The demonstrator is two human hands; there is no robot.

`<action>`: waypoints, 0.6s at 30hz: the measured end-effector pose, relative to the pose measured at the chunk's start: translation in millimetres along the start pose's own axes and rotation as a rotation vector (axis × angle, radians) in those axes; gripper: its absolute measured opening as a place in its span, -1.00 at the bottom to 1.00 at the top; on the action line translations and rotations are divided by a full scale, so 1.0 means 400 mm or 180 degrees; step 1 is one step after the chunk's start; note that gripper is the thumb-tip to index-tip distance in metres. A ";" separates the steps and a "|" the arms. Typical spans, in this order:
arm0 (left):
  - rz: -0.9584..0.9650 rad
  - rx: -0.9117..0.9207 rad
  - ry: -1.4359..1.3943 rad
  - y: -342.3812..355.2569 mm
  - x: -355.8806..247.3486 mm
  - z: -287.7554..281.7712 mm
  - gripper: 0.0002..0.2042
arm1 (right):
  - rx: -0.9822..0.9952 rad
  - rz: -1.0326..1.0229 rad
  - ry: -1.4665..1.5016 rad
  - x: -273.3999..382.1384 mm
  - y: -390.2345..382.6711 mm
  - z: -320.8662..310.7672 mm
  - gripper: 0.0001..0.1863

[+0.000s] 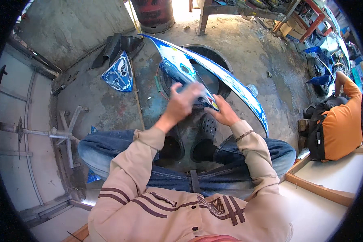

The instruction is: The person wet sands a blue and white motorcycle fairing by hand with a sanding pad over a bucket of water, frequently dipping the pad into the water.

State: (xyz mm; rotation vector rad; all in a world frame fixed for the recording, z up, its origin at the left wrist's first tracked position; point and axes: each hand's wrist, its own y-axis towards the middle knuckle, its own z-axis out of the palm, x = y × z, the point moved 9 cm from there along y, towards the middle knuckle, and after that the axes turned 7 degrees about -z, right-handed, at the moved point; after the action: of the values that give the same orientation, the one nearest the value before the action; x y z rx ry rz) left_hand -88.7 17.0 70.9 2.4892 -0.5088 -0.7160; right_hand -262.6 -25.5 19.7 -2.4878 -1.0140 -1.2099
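Over a dark round tub [218,54] of water, a long blue-and-white glossy panel [173,58] with a cutout lies diagonally. My left hand [181,101] is on or just over the lower part of the panel, its fingers smeared by motion; whether they hold anything is unclear. My right hand [224,113] grips the panel's lower end near a yellow patch, thumb along the edge. A longer blue-and-white strip [246,101] reaches past it toward my right knee.
A blue-patterned piece [119,72] and dark parts [113,44] lie left. Behind stand a red drum [151,12] and a shelf [238,12]. A metal stand [70,125] is left. A person in orange [339,129] sits right, near more blue parts [322,64].
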 end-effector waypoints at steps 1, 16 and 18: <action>-0.0354 -0.0221 -0.0007 0.026 0.051 -0.031 -0.65 | -0.0038 0.0011 -0.0026 0.001 0.002 -0.002 -0.45; -0.0942 -0.0783 0.0237 0.040 0.149 -0.099 -0.67 | 0.0043 -0.0039 -0.0067 0.000 0.011 0.012 -0.40; -0.0917 -0.0552 0.0020 0.021 0.086 -0.057 -0.66 | 0.0045 -0.0025 -0.0072 -0.009 0.004 0.013 -0.40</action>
State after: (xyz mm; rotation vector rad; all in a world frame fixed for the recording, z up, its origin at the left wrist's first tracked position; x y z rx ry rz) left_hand -50.3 2.2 79.0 2.4231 -0.0791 -0.8229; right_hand -260.0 -26.2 13.9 -2.4945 -1.0351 -1.1754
